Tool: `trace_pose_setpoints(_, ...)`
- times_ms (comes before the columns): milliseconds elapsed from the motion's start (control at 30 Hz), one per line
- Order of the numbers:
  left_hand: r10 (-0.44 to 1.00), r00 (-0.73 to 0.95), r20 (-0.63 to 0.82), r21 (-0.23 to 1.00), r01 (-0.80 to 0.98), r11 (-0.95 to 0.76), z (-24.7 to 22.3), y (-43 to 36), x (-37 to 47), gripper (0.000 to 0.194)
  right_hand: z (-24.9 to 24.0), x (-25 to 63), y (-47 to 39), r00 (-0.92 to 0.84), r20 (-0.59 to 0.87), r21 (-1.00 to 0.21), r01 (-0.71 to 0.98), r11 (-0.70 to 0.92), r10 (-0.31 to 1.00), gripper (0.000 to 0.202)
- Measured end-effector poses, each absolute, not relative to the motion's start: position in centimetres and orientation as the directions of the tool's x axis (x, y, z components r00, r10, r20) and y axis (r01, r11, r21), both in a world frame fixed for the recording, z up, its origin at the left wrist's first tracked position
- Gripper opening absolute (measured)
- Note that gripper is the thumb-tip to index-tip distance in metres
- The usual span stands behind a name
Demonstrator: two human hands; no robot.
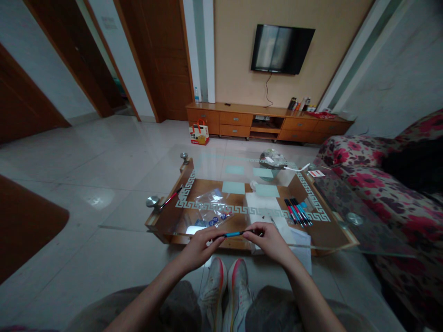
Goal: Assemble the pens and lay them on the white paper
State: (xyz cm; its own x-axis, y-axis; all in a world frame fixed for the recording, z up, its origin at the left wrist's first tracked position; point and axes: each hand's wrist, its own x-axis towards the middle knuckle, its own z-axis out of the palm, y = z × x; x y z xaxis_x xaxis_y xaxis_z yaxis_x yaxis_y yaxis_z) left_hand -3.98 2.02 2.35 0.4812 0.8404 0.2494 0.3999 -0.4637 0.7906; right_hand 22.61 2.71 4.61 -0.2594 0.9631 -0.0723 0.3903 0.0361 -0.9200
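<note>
A pen (234,234) with a light blue middle and black ends is held level above the near edge of the glass coffee table (204,162). The fingers of my left hand (202,245) are closed around one end. My right hand (269,240) pinches the other end. To the right, several red, blue and black pens (296,212) lie side by side on the glass. A clear plastic bag (209,203) and small blue-and-white pieces (216,219) lie beyond my left hand. The pen tips are hidden by my fingers.
A red pen (171,199) lies at the table's left. A white box (265,203) and paper sheets (302,251) are near my right hand. Farther back sit a bundled bag (272,158) and a card (316,174). A floral sofa (367,180) borders the right.
</note>
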Motion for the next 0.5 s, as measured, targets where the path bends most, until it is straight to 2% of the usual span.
trace_pose_setpoints(500, 0.849, 0.471, 0.239, 0.792, 0.412, -0.451, 2.11, 2.02, -4.02, 0.031, 4.08, 22.61, 2.82, -0.200, -0.061, -0.938, 0.346, 0.012, 0.978, 0.029)
